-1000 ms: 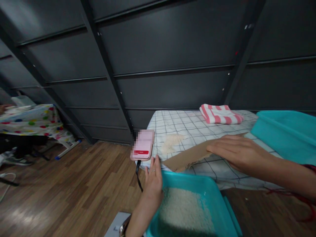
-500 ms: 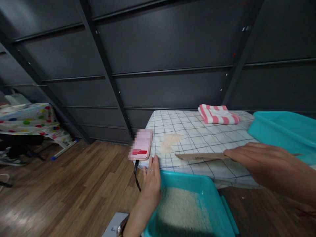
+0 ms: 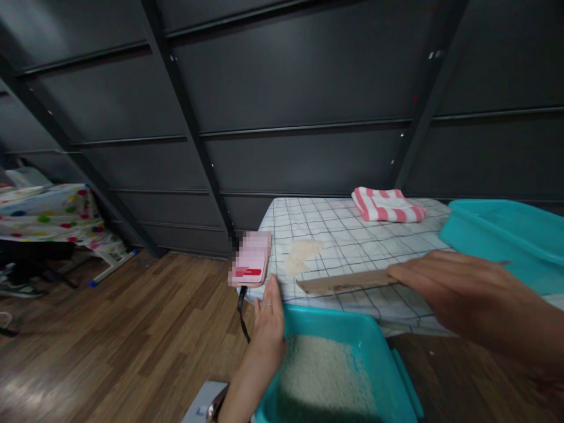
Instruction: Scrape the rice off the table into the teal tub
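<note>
Dark framed wall panels point(image 3: 291, 76), a wood-look floor point(image 3: 176, 317) and cloth-covered tables point(image 3: 317, 220) suggest a makeshift workroom.

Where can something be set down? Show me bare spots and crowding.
On the checked cloth, one patch lies free between pale grains, striped towel, upper bin and cardboard; another behind the grains. Crowded: near-left corner, where pink device, left hand and lower bin bunch.
</note>
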The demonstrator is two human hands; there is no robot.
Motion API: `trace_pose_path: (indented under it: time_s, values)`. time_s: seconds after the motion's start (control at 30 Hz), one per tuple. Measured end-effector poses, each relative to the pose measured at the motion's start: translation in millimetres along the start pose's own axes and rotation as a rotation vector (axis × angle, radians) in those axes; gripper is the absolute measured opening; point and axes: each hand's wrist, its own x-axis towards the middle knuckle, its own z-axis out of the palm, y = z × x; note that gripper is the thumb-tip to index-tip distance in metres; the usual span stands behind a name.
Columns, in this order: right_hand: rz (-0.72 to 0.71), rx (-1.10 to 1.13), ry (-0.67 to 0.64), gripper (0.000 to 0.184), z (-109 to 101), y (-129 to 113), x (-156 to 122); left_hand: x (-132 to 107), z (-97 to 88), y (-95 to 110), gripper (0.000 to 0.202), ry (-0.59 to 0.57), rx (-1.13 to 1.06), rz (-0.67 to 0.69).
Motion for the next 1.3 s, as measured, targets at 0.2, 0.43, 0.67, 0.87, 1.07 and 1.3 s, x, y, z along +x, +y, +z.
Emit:
trace_pose_path:
  time_s: [0.2,0.43,0.67,0.87,1.07,1.3]
  values:
    - [-0.173,-0.023,0.056,0.031,27,-1,31,3,2.9,-5,0.094,-0.012,0.002,-0.001]
    - [-0.207,-0.010,0.025,0.028,34,-6,38,3,4.9,-5,0.093,-0.023,-0.006,0.004]
    - [-0.236,0.020,0.052,0.031,22,6,33,1,2.7,-1,0.099,0.022,-0.078,-0.018]
    - [-0.225,-0.027,0.116,0.030,29,8,37,2,7.3,-7,0.095,0.039,-0.097,0.013]
    - [-0.274,0.023,0.078,0.029,40,11,40,3,4.1,-3,0.106,0.012,-0.095,-0.042]
    - [-0.244,0.066,0.109,0.030,27,27,30,0,-2.0,3,0.102,0.005,-0.057,-0.012]
